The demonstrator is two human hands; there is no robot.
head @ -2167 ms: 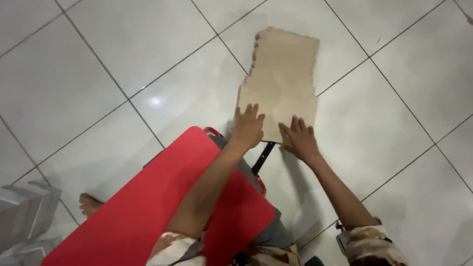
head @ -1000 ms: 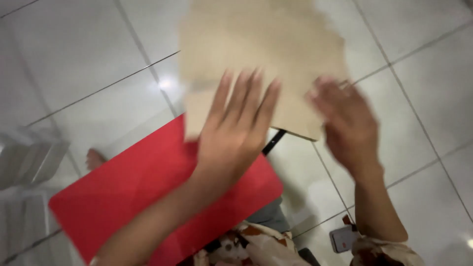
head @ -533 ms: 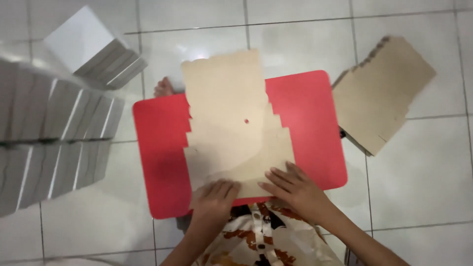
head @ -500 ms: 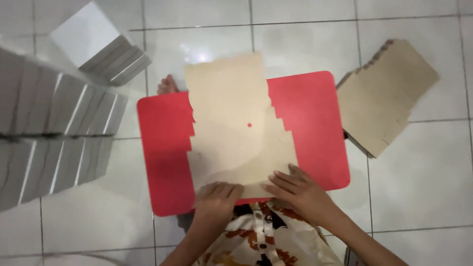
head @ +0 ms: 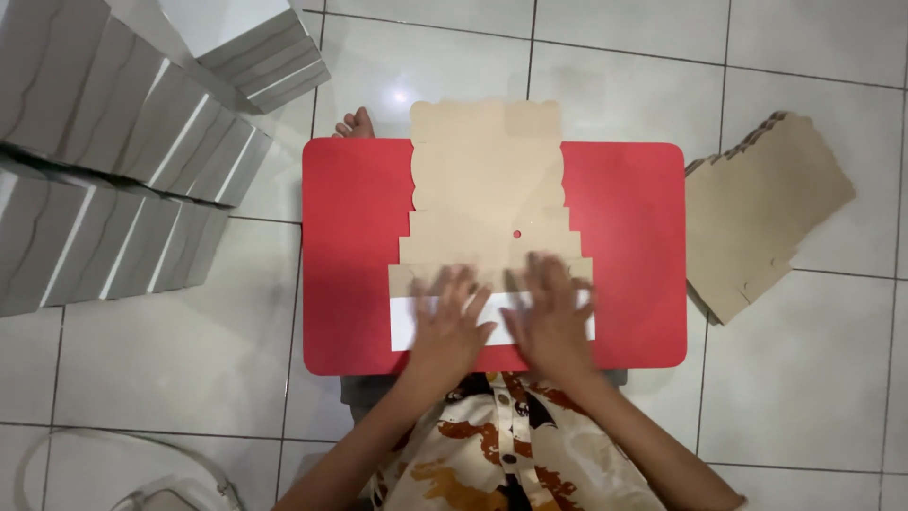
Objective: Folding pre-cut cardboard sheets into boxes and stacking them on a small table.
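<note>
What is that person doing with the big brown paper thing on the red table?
A person is sitting on the tiled floor at a small red table. A flat brown cardboard cutout lies on it. Both hands are pressing down on the end nearest the person, where a flap shows its white side: the left hand and the right hand lie side by side. More flat cutouts are stacked on the floor to the right, and folded grey and white boxes are piled to the left.

Red worktop (head: 359, 255) on white tiled floor (head: 170, 360), carrying one flat cardboard blank (head: 487, 189) (near flap folded white-side up). Cardboard stack (head: 766, 218) at three o'clock; grey folded boxes (head: 104, 180) at nine.
</note>
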